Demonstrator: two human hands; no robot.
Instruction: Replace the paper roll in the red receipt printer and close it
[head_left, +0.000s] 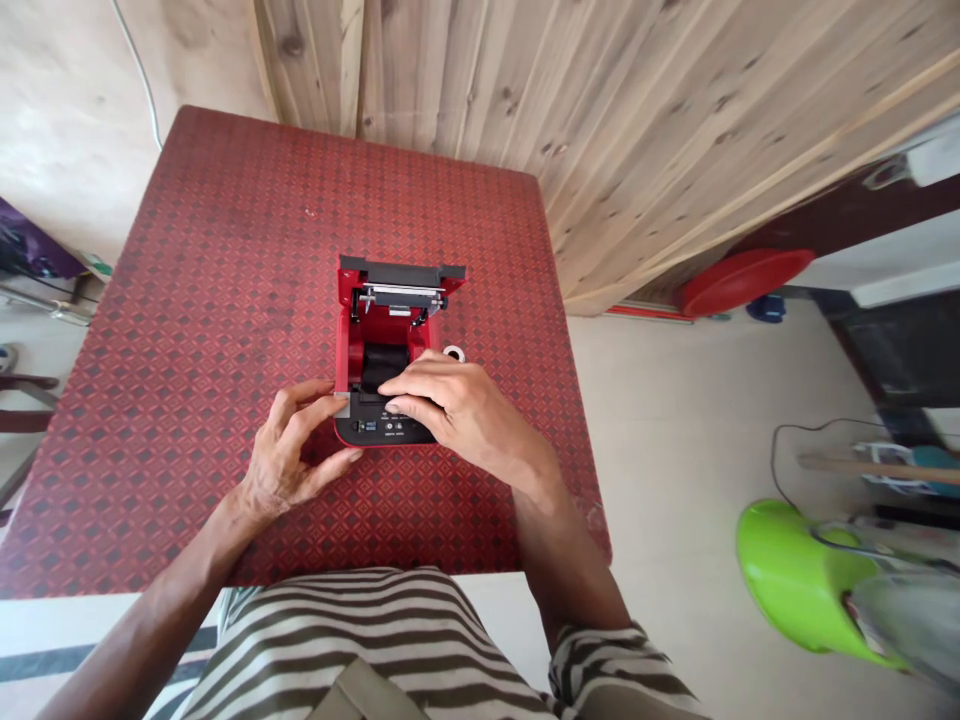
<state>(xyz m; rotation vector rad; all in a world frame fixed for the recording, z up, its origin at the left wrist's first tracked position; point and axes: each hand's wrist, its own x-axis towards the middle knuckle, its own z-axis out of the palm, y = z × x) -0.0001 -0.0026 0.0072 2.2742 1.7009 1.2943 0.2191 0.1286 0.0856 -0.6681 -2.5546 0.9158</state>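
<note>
A red and black label printer (390, 432) stands on the table with its lid (401, 272) raised at the back. Inside its red compartment lies a black roll (384, 362). My left hand (289, 450) grips the printer's front left corner, fingers on the side and top, thumb low at the front. Over the front right of the printer, my right hand (450, 395) has its thumb and forefinger close together at the compartment's front edge by the roll. Whatever lies between those fingertips is too small to make out. The right hand hides part of the control panel.
A small white roll (454, 353) stands just right of the printer, partly behind my right hand. The red patterned table (225, 260) meets a wooden plank wall (465, 80) at the back. Rightward on the floor are a green plastic stool (802, 580) and a red basin (742, 283).
</note>
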